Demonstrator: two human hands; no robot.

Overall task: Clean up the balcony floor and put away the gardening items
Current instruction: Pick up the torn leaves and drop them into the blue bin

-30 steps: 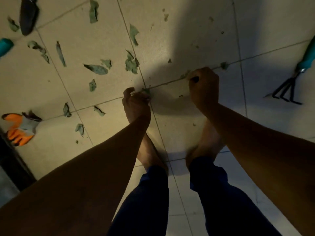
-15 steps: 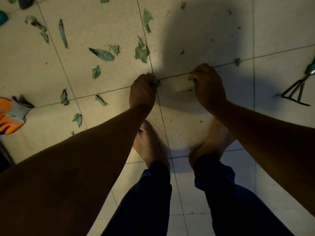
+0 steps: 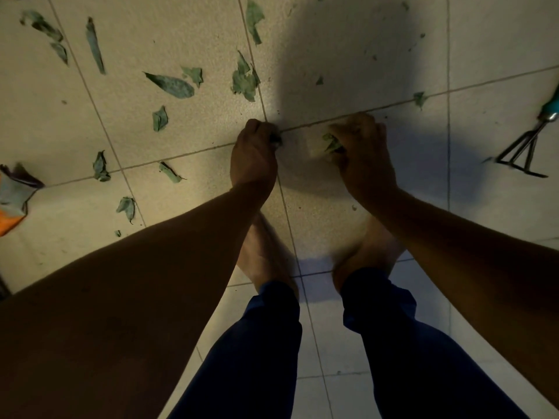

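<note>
Dry grey-green torn leaves (image 3: 171,85) lay scattered over the pale speckled floor tiles (image 3: 187,125), mostly to the left and ahead of the person's bare feet. The right hand (image 3: 361,152) was curled around a crumpled green leaf clump (image 3: 331,144), low over the floor near a grout line. The left hand (image 3: 254,152), a little apart from it, was closed on a small dark leaf scrap (image 3: 276,141) that poked out at its fingertips. At the right edge a metal hand rake with a teal handle (image 3: 526,149) lay flat on the tiles. At the left edge lay an orange and grey work glove (image 3: 15,195), partly cut off by the frame.
</note>
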